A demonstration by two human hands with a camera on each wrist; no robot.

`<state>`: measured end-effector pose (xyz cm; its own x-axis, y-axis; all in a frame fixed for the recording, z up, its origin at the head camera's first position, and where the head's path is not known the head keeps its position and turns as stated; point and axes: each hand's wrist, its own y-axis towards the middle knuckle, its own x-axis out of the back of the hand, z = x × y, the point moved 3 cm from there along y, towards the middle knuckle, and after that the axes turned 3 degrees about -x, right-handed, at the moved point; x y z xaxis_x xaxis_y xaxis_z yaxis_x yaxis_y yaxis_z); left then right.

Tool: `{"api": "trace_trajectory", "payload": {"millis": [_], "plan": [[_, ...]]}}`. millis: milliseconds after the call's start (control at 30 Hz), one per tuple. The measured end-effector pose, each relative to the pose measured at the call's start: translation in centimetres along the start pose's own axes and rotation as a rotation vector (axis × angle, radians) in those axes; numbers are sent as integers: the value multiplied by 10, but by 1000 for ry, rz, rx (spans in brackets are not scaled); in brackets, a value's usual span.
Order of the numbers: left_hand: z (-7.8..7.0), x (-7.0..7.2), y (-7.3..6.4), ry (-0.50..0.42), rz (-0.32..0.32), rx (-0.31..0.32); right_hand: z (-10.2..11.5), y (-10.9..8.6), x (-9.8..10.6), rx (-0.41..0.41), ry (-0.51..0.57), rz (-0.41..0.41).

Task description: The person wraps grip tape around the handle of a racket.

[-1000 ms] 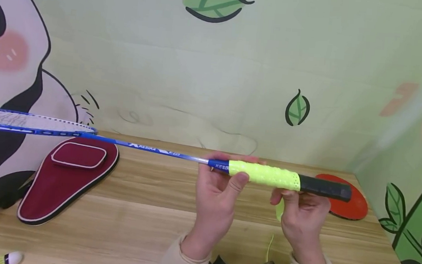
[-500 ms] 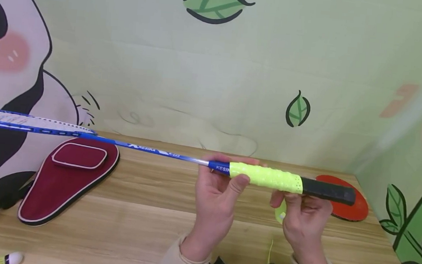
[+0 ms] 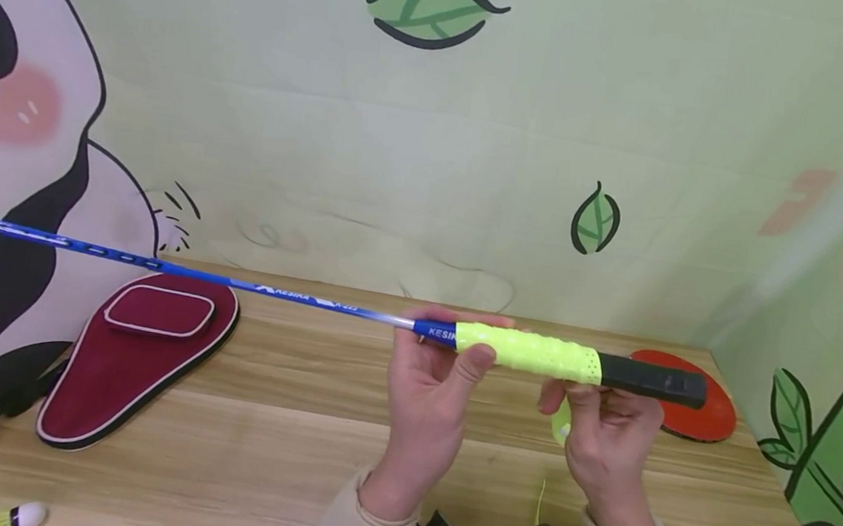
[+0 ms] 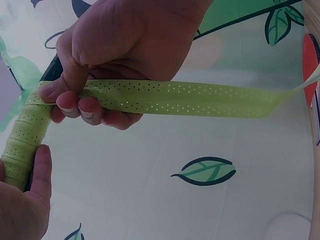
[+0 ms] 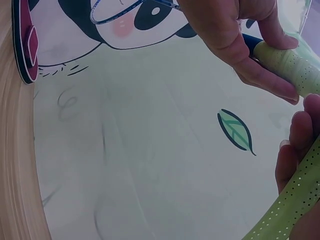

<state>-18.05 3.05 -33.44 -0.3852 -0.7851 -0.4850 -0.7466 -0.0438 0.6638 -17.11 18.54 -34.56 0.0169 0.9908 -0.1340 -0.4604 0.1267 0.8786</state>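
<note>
A blue badminton racket [image 3: 306, 295] is held level above the table, its head toward the left and seen edge-on. Yellow-green perforated overgrip tape [image 3: 527, 352] is wound round the upper handle, and the black butt end [image 3: 655, 380] is bare. My left hand [image 3: 428, 397] grips the wrapped part by the cone, thumb in front and fingers behind. At the lower end of the wrap, my right hand [image 3: 611, 451] pinches the tape against the handle. From those fingers a loose strip of tape [image 4: 190, 100] stretches away in the left wrist view.
A dark red paddle case [image 3: 134, 363] lies at the table's left. Behind the butt end rests a red table tennis paddle [image 3: 710, 409]. A shuttlecock [image 3: 26, 515] is at the lower left corner. A printed cloth wall [image 3: 414, 170] stands behind the wooden table [image 3: 240, 448].
The racket has rolled about its shaft, so its head now shows as a thin line. The butt end has shifted slightly right, while both hands keep nearly the same place.
</note>
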Motion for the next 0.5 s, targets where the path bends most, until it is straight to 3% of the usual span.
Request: {"api": "trace_trajectory", "payload": {"millis": [500], "plan": [[0, 3, 1, 19, -62, 10, -3, -2, 1, -46, -16, 5]]}}
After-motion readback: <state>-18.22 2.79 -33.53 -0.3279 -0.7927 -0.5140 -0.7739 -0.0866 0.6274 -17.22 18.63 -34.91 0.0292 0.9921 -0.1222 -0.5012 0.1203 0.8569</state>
